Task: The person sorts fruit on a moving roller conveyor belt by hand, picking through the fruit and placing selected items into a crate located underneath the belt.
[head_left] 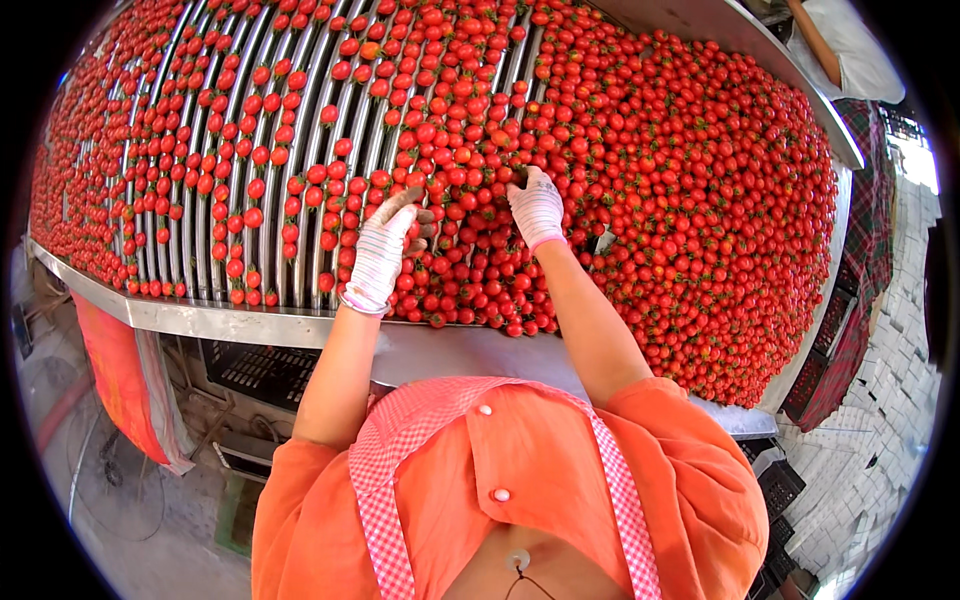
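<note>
Rollers point(275, 203) vanish under tomatoes point(700, 220) around 2 hands point(381, 252) point(539, 213) (grips unclear).

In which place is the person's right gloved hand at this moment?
In the head view, the right hand is a little right of centre, above the middle, among the red tomatoes, to the right of the left hand.

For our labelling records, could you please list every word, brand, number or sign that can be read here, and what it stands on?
No text can be read.
Right glove: small dark marks, too small to make out.
Tomatoes and apron: no lettering shows.
</note>
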A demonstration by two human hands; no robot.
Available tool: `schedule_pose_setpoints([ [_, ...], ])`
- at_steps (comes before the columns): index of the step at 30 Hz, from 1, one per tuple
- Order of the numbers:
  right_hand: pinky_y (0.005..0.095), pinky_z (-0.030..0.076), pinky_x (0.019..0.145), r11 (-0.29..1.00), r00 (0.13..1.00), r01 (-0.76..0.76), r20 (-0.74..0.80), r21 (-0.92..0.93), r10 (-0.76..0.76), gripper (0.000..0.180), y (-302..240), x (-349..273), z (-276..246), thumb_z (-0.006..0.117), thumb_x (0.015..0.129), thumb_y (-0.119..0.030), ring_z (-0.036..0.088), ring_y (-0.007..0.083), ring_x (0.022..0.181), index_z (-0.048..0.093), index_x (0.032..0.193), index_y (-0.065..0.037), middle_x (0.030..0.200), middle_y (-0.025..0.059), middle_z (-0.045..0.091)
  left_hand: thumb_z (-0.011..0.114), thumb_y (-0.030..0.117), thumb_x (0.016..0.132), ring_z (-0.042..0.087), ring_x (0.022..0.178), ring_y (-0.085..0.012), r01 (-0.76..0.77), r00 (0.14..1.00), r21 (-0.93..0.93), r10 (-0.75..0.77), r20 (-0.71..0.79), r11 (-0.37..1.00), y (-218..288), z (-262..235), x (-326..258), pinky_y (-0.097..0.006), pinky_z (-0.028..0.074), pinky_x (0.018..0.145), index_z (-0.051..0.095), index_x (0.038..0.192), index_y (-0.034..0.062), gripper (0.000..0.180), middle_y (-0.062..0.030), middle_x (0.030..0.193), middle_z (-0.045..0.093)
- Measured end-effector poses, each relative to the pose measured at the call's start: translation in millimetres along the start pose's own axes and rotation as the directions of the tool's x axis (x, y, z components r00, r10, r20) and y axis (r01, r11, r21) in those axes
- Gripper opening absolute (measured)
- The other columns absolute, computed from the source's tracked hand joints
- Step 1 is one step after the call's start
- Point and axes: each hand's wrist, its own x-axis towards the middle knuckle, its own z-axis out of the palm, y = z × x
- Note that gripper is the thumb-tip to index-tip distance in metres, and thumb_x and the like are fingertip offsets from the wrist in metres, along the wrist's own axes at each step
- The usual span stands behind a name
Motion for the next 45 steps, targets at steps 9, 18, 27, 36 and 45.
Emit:
schedule_pose_setpoints([
  [9, 0.0401, 0.054, 0.081, 0.671, 0.755, 0.644, -0.163, 0.367, -0.635, 0.032, -17.1, -91.2, -27.2, 0.081, 0.076, -0.021, 0.066, 0.0286, 0.092, 0.065, 0.097, -0.003, 0.100, 0.0126, 0.067, 0.061, 0.038, 0.099, 0.066, 0.101, -0.0193, 0.430, 0.901, -0.369, -0.362, 0.241, 0.824, -38.6, 25.2, -6.5, -0.033, 0.060, 0.075, 0.057, 0.135, 0.0080, 0.047, -0.0084, 0.120, 0.065],
  [18, 0.0577, 0.031, 0.113, 0.688, 0.647, 0.710, -0.250, -0.148, -0.721, 0.072, -10.9, -39.0, 31.8, 0.073, 0.079, -0.031, 0.044, 0.0427, 0.133, 0.047, 0.144, -0.015, 0.148, 0.0200, 0.042, 0.066, 0.031, 0.096, 0.066, 0.101, -0.0290, 0.408, 0.913, -0.671, -0.255, 0.320, 0.619, -50.3, -6.3, 11.4, -0.028, 0.055, 0.060, 0.070, 0.101, 0.0083, 0.023, -0.0139, 0.115, 0.070],
  [27, 0.0441, 0.050, 0.089, 0.716, 0.732, 0.582, -0.137, -0.385, -0.668, 0.046, 21.8, 90.7, -41.2, 0.077, 0.074, -0.029, 0.061, 0.0299, 0.105, 0.065, 0.110, -0.005, 0.114, 0.0137, 0.064, 0.065, 0.033, 0.097, 0.069, 0.093, -0.0181, 0.117, 0.993, -0.233, -0.105, 0.061, 0.965, -13.7, -27.8, -21.5, -0.025, 0.052, 0.068, 0.066, 0.124, 0.0066, 0.038, -0.0057, 0.110, 0.071],
  [36, 0.0522, 0.038, 0.103, 0.772, 0.649, 0.456, -0.428, -0.444, -0.629, 0.059, 78.7, 37.8, -42.0, 0.075, 0.078, -0.033, 0.049, 0.0396, 0.119, 0.058, 0.130, -0.011, 0.135, 0.0244, 0.047, 0.063, 0.023, 0.097, 0.064, 0.091, -0.0090, 0.127, 0.976, 0.605, 0.010, -0.218, 0.786, 6.3, -94.2, -91.6, -0.026, 0.053, 0.076, 0.069, 0.123, 0.0051, 0.032, -0.0028, 0.108, 0.072],
  [45, 0.0506, 0.043, 0.108, 0.278, 0.301, 0.942, -0.109, 0.188, -0.947, 0.032, -20.9, -159.3, 64.4, 0.071, 0.076, -0.020, 0.059, 0.0315, 0.116, 0.060, 0.104, -0.010, 0.123, 0.0132, 0.060, 0.066, 0.025, 0.090, 0.066, 0.096, -0.0326, 0.092, 0.974, 0.960, 0.177, -0.142, 0.264, -34.5, -74.8, -100.2, -0.042, 0.052, 0.088, 0.064, 0.125, 0.0050, 0.040, -0.0163, 0.100, 0.069],
])
